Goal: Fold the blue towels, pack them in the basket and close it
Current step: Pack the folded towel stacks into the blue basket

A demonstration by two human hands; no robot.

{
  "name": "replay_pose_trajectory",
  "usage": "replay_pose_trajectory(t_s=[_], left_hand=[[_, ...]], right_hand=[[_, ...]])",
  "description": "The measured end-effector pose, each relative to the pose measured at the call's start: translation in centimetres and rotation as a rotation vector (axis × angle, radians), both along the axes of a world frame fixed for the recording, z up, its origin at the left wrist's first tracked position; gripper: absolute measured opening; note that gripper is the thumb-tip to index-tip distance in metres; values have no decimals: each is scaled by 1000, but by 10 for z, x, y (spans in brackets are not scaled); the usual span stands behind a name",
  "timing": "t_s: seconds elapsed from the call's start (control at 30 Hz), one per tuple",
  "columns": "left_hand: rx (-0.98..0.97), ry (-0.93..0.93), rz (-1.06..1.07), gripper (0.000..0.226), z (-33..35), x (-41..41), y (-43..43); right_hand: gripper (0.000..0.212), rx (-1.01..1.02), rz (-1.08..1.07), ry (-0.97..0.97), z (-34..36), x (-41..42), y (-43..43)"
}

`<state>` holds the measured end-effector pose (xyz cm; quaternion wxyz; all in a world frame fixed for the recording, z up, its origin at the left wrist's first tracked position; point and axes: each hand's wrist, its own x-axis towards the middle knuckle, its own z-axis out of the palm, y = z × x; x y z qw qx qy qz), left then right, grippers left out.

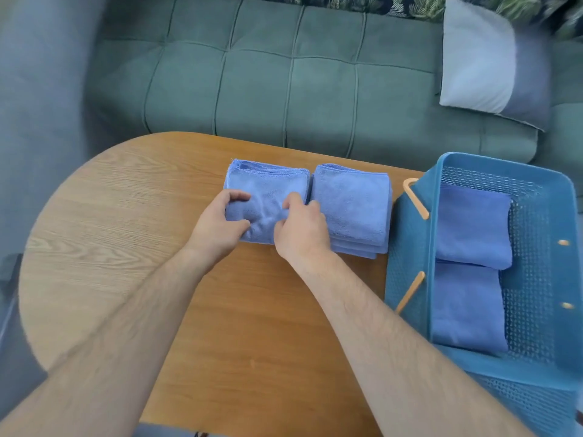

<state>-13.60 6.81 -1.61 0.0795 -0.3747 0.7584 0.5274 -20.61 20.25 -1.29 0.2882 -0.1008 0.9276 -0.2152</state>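
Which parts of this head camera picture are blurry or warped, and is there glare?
Head view: the left hand, right hand and the towel stack they grip are sharp; the left margin and the pillow are smeared; the wide lens bows the basket and table; soft light, no hard glare.

No legible text, label, brand mark, number or sign on the folded blue towels (pixel 268 184), basket (pixel 492 162), wooden table (pixel 126 216) or green sofa (pixel 252 74).

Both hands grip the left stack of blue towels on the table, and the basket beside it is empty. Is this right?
Not quite: in the head view the basket holds two folded towels. The left hand and right hand do grip the left stack.
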Motion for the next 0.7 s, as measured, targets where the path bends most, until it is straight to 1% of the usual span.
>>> replay_pose_trajectory(t_s=[0.07,0.2,0.27,0.37,0.43,0.53,0.6,0.7], left_hand=[[16,33,4,52,10,5,11],[67,129,28,59,43,9,44],[84,182,5,61,64,8,66],[72,251,-79,62,90,5,103],[23,271,-176,58,102,-2,135],[-113,270,-296,44,107,-16,190],[-212,266,-405,44,104,-26,228],[-343,197,-581,48,96,-34,279]], right_hand=[[37,-110,-9,-51,10,3,11],[47,-214,-22,-102,39,0,47],[50,-273,-49,-60,57,-4,75],[55,-313,-27,103,83,-5,123],[59,-290,-39,209,98,-7,163],[55,-231,-81,331,106,-13,224],[54,-169,-109,336,106,-16,263],[56,-61,-127,267,98,-14,312]])
